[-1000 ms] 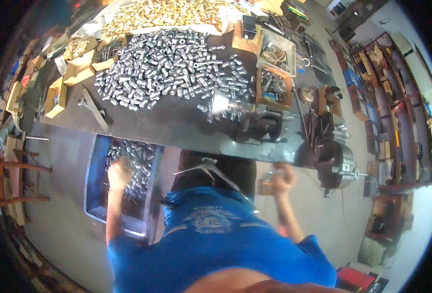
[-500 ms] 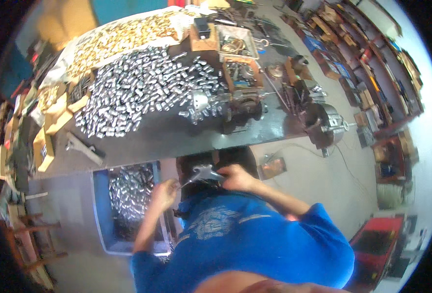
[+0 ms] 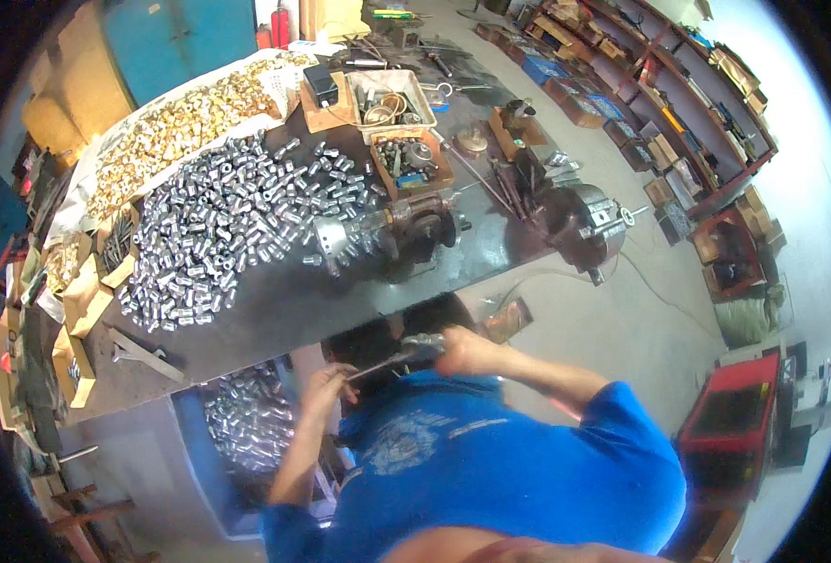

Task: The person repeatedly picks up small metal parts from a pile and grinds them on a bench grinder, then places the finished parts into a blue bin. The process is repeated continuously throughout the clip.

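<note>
In front of my torso, my right hand [image 3: 467,352] is closed around a grey metal hand tool [image 3: 423,347] whose exact kind is blurred. A thin straight rod [image 3: 376,366] runs from that tool toward my left hand [image 3: 326,387], whose fingers are closed at the rod's far end. Whether a small part is also pinched there I cannot make out. Below the bench edge, by my left forearm, stands a blue crate [image 3: 195,460] holding many shiny metal fittings [image 3: 251,413].
On the dark bench [image 3: 274,324] lie a heap of silver cylindrical fittings [image 3: 199,225] and brass-coloured pieces [image 3: 190,113] on a white sheet. A metal fixture [image 3: 425,230], a large round chuck [image 3: 579,225] and a parts box [image 3: 411,159] stand rightward. Shelves [image 3: 659,103] line the right.
The view has turned and shifted, so the bench appears tilted. The grey tool has turned in my right hand, and the rod now shows longer between my hands.
</note>
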Demonstrator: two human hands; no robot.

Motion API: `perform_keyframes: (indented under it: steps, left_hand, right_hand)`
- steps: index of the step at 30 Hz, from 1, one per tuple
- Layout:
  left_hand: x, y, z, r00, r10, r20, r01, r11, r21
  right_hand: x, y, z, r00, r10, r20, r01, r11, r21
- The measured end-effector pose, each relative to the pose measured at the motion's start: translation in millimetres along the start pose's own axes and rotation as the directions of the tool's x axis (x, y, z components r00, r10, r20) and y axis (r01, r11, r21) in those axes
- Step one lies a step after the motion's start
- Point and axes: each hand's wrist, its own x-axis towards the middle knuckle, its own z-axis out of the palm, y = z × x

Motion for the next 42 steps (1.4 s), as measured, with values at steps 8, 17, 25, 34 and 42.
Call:
perform_keyframes:
  steps: [8,17,25,34,42]
  left_hand:
    - [2.2,12.9,17.3,0.999,-0.032,-0.033,0.027,0.989,-0.144]
    - [4.0,35.6,30.5,0.997,0.031,-0.077,-0.021,0.992,0.125]
    - [36.4,125.1,24.0,0.837,0.534,-0.124,-0.216,0.53,0.82]
    - [126.8,125.9,44.8,0.62,0.762,0.186,-0.034,-0.21,0.977]
    - [114.7,108.8,25.2,0.599,0.796,0.087,0.013,-0.118,0.993]
  right_hand:
    - [4.2,37.1,0.6,0.998,0.019,0.054,-0.017,0.999,-0.038]
    - [-8.2,62.8,-9.1,0.986,-0.149,0.075,0.139,0.983,0.12]
    - [-74.2,38.3,-124.7,0.927,0.325,-0.186,-0.262,0.918,0.299]
    - [-139.9,164.4,-323.4,0.062,0.259,-0.964,-0.064,0.965,0.255]
    - [-70.6,278.2,-385.9,0.107,0.351,-0.93,-0.293,0.905,0.307]
